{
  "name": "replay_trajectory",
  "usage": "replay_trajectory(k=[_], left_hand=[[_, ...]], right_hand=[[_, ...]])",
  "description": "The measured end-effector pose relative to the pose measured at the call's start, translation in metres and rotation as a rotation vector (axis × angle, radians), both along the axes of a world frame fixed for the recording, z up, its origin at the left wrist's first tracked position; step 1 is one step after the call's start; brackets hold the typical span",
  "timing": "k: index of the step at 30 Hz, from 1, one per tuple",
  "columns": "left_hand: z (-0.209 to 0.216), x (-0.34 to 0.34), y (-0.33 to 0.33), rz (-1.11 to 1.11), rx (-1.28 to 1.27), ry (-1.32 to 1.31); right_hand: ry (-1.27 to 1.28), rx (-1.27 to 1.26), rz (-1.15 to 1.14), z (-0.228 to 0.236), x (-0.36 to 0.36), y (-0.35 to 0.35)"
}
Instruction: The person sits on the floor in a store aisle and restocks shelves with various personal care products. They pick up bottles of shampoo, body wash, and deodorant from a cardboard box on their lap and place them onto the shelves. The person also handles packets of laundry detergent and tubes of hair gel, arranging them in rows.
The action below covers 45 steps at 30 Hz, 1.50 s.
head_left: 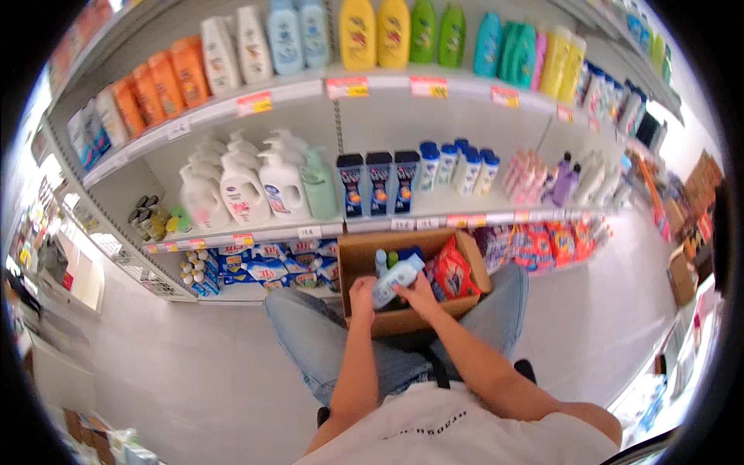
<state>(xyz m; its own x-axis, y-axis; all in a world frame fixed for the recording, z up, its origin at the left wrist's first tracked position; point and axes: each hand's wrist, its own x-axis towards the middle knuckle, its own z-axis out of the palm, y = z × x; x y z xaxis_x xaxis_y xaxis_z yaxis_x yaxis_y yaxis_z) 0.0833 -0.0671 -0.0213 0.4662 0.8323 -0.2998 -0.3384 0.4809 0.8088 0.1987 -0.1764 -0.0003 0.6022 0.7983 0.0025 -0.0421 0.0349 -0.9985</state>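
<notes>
A light blue bottle (394, 280) is held at a slant over an open cardboard box (474, 259). My left hand (362, 297) closes on its lower left end, while my right hand (418, 295) grips it from the right, nearer the upper end. Inside the box, a red bag (452, 270) fills the right side. Behind the held bottle, the tops of another pale blue bottle (380, 259) and a green item (393, 256) show. The box's bottom is mostly hidden by my hands and these goods. My knees are spread on either side of the box.
Ahead, a middle shelf (364, 225) carries white pump bottles (280, 186), dark blue bottles (378, 184) and small blue-capped bottles (468, 172). Above it stand orange (188, 71) and yellow bottles (358, 35). Bagged goods (267, 265) lie on the bottom shelf. Cartons (682, 275) stand at the far right.
</notes>
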Motion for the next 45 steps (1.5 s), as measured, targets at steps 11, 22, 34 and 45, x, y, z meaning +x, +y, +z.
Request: replay_trajectory(k=[11, 22, 34, 45], left_hand=[[0.004, -0.014, 0.016, -0.06, -0.28, -0.277], [-0.008, -0.001, 0.014, -0.039, -0.307, -0.237], [-0.007, 0.003, 0.017, -0.03, -0.366, -0.288], [-0.018, 0.001, 0.021, -0.012, -0.365, -0.315]], right_hand=[[-0.593, 0.031, 0.363, 0.138, 0.005, 0.087], [-0.931, 0.609, 0.003, 0.469, 0.004, 0.179], [-1.161, 0.089, -0.303, 0.518, 0.021, 0.236], [-0.963, -0.046, -0.192, 0.497, 0.011, 0.274]])
